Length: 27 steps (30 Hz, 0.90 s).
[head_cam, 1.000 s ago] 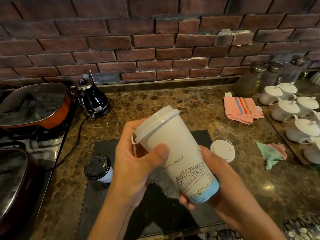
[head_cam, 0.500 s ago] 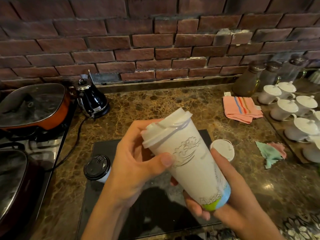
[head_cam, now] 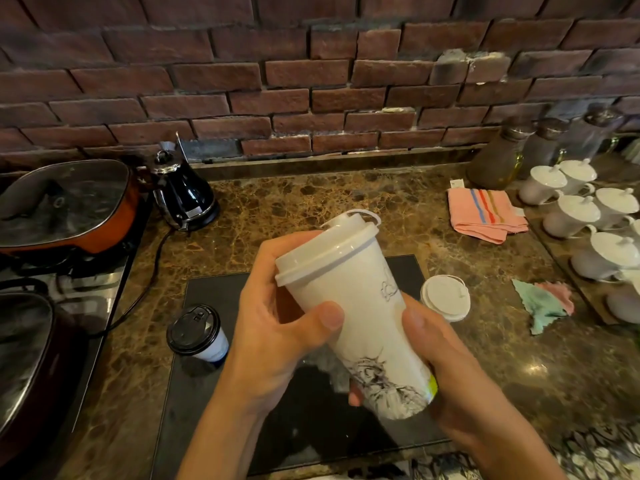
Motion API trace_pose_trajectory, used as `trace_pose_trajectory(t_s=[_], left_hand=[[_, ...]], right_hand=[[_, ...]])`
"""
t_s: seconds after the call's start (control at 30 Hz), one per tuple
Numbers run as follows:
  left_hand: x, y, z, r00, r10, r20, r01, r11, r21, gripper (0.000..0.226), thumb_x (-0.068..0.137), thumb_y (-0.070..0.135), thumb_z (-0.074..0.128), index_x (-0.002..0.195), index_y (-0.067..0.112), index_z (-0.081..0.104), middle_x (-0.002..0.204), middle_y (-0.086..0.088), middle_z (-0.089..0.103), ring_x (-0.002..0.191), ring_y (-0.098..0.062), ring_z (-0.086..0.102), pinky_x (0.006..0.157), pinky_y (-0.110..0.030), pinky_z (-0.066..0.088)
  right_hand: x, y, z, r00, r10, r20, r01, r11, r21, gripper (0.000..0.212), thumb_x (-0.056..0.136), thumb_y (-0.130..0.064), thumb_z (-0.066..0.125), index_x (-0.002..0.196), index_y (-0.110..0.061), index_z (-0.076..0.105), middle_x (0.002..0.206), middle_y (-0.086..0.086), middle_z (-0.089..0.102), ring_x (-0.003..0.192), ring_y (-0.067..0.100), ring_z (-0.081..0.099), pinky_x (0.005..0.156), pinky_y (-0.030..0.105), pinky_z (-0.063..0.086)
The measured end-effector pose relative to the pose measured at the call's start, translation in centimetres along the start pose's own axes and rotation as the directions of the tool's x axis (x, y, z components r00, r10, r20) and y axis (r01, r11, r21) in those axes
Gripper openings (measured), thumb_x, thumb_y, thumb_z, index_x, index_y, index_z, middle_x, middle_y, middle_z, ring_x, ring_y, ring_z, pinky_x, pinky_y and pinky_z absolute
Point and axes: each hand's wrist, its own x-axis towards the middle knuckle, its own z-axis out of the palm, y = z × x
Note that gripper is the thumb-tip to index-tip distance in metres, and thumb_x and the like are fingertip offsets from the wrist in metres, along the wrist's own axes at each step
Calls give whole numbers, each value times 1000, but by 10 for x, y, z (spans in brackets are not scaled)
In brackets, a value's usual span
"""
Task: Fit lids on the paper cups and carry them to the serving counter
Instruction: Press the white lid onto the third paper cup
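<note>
Small paper cup with black plastic lid (head_cam: 197, 332): upright at the left edge of the dark mat on the mottled brown stone bench (head_cam: 311, 202), untouched

Left hand (head_cam: 277, 327): fingers curled round the upper wall, just under the lid

Tall white printed paper cup with white plastic lid (head_cam: 356, 313): held above the mat, long axis tilted, lid end up and leftward

Right hand (head_cam: 446, 372): fingers wrapped round the base, nearer the foot

White lidded cup (head_cam: 446, 297): upright just beyond the right hand

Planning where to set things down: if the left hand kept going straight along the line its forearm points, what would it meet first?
Beyond the tall white lidded paper cup the left hand grips, probably bare marble countertop, then the brick wall; depth is unclear.
</note>
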Motion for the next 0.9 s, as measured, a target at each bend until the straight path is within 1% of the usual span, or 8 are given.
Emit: trace_pose_trajectory(t_s=[0.1, 0.17, 0.23, 0.33, 0.53, 0.7, 0.8, 0.9], left_hand=[[0, -5, -3, 999, -35, 20, 35, 999, 3, 65, 64, 46, 91, 122, 34, 64, 117, 2, 69, 107, -20, 68, 77, -32, 59], [0, -11, -8, 998, -55, 39, 54, 998, 19, 65, 66, 40, 92, 124, 30, 63, 118, 1, 68, 107, -20, 67, 79, -32, 58], [1, -19, -12, 999, -42, 22, 40, 994, 100, 64, 68, 30, 91, 125, 28, 62, 118, 3, 66, 107, -16, 66, 78, -29, 58], [5, -35, -12, 1000, 6, -7, -4, 964, 267, 60, 70, 22, 87, 123, 35, 62, 122, 14, 64, 114, -11, 64, 84, -25, 56], [12, -78, -2, 998, 61, -21, -43, 867, 496, 76, 66, 32, 88, 131, 46, 51, 135, 24, 55, 132, -11, 53, 106, -31, 47], [22, -117, -4, 991, -65, -114, 115, 845, 523, 109, 64, 21, 94, 148, 48, 30, 127, 56, 42, 123, 26, 41, 88, 3, 37], [23, -143, -9, 975, -141, -171, 212, 820, 532, 97, 64, 17, 95, 134, 48, 37, 114, 58, 48, 109, 31, 47, 81, 4, 40], [21, -165, -18, 963, -202, -179, 266, 815, 515, 86, 66, 12, 93, 120, 53, 41, 119, 43, 56, 112, 22, 52, 88, -4, 44]], right_hand=[[1, 4, -6, 996, 85, 36, -87, 994, 60, 51, 100, -53, 48, 137, -19, 56, 119, 14, 71, 83, 30, 73, 76, 44, 61], [6, 8, -11, 990, 64, -129, -79, 990, -120, 50, 98, -57, 47, 129, -22, 63, 116, 10, 73, 93, 27, 75, 82, 47, 60], [11, 10, -14, 952, -80, -296, -56, 905, -422, 47, 95, -59, 45, 123, -27, 66, 116, -2, 73, 105, 17, 71, 89, 45, 56], [18, 8, -18, 917, -225, -330, 5, 832, -554, 41, 99, -50, 43, 128, -29, 62, 120, -12, 70, 114, 9, 66, 95, 40, 56], [39, 11, -33, 925, -232, -300, 72, 884, -462, 44, 102, -45, 42, 138, -24, 57, 133, -9, 66, 126, 9, 60, 106, 35, 48], [54, 34, -63, 929, -135, -345, -8, 924, -383, 32, 100, -44, 50, 130, -44, 60, 127, -22, 67, 119, -3, 61, 89, 19, 55], [59, 55, -85, 926, -38, -376, -56, 970, -237, 30, 102, -32, 50, 129, -39, 63, 129, -11, 69, 120, 8, 64, 84, 24, 57], [61, 78, -105, 913, 34, -407, -108, 981, -159, 32, 102, -28, 51, 131, -34, 63, 133, -3, 67, 124, 18, 62, 95, 39, 54]])
